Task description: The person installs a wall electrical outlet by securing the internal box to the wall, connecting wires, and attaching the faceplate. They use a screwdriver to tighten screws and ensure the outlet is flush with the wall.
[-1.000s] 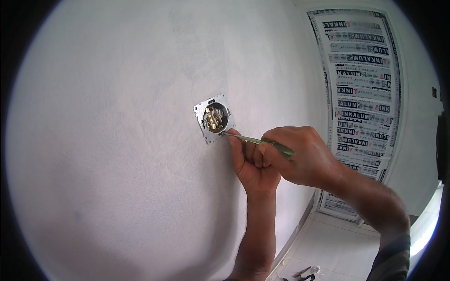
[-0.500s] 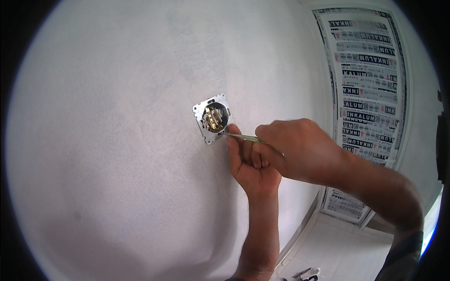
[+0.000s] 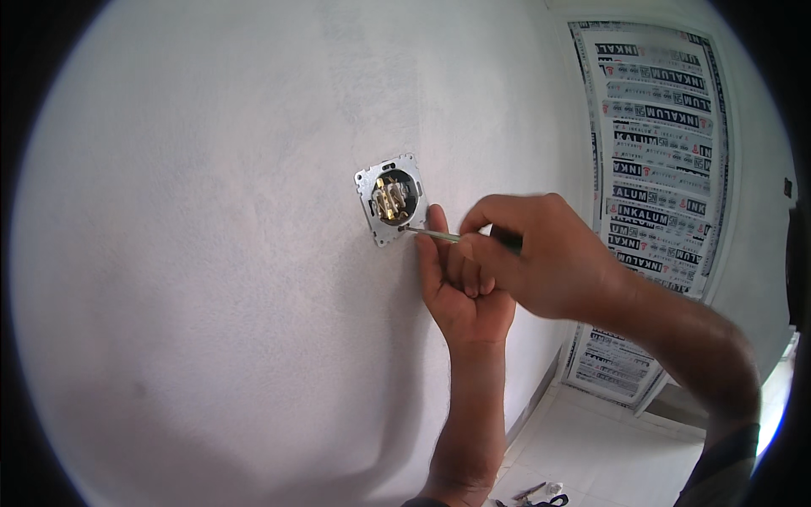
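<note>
A square metal socket frame (image 3: 378, 234) with an uncovered socket insert (image 3: 389, 201) of brass contacts at its middle sits slightly tilted on the wall. My right hand (image 3: 541, 253) is closed round the dark handle of a screwdriver (image 3: 439, 236). The thin shaft points left, with its tip at a screw slot on the frame's lower edge. Below the shaft is my left hand (image 3: 469, 291), palm toward me. Its thumb and forefinger close about the shaft near the tip, beside the frame's lower right corner, while the other fingers curl in.
A pale rough-plastered wall (image 3: 211, 253) surrounds the socket. To the right stands a door or panel (image 3: 659, 169) covered in printed protective film. Low down, several small tools (image 3: 541, 497) lie on the light tiled floor (image 3: 591, 439).
My right hand has turned about the screwdriver, and more of the dark handle shows now. The socket appears slightly higher and further right in the view. The tip stays at the frame's lower edge.
</note>
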The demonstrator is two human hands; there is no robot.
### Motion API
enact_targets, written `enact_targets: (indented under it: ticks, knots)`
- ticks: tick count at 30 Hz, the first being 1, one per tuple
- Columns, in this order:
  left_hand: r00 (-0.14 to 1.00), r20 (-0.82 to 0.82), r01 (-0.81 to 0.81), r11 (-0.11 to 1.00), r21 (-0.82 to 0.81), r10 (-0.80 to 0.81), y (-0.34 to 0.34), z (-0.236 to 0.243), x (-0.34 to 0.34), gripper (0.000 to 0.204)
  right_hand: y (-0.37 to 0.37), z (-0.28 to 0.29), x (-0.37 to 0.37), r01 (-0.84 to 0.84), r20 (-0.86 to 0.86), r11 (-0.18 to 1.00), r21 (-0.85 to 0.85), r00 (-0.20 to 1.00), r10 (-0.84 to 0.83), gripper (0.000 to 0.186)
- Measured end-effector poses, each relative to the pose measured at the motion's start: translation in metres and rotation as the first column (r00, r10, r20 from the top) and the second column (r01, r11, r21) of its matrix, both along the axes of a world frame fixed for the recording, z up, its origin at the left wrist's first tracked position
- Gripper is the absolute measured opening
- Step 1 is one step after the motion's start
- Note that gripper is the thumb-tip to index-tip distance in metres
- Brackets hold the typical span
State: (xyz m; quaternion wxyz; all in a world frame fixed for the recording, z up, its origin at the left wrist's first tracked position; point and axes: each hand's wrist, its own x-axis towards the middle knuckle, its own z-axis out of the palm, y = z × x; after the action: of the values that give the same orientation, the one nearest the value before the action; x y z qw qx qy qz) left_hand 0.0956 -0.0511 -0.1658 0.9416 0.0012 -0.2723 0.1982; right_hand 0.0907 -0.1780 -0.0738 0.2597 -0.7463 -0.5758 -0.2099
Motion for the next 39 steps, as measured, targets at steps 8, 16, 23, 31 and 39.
enact_targets:
  ticks: [8,16,23,31,39]
  knots:
    - [0.998,-0.011,-0.067,0.997,0.027,0.067,-0.001,0.003,-0.001,0.033,0.000,-0.005,-0.006,-0.180,0.357,0.955,0.235,0.930,0.087,0.012]
    - [0.997,0.073,0.034,0.999,-0.018,-0.033,0.000,-0.002,0.003,0.032,0.002,0.010,-0.008,0.038,-0.371,0.998,-0.039,0.927,-0.050,0.005]
    - [0.997,-0.020,-0.069,0.998,-0.004,0.069,-0.004,0.007,-0.001,0.034,0.002,0.002,-0.010,0.069,0.257,0.997,0.041,0.963,-0.077,0.010]
    - [0.985,0.142,0.106,0.994,-0.018,-0.103,-0.001,-0.001,0.006,0.032,0.002,0.015,-0.023,0.092,-0.161,0.989,-0.115,0.981,-0.110,0.014]
    - [0.992,0.120,0.045,0.999,-0.021,-0.042,-0.001,0.003,0.005,0.029,0.002,0.001,-0.005,-0.126,0.354,0.988,0.094,0.931,0.085,0.014]
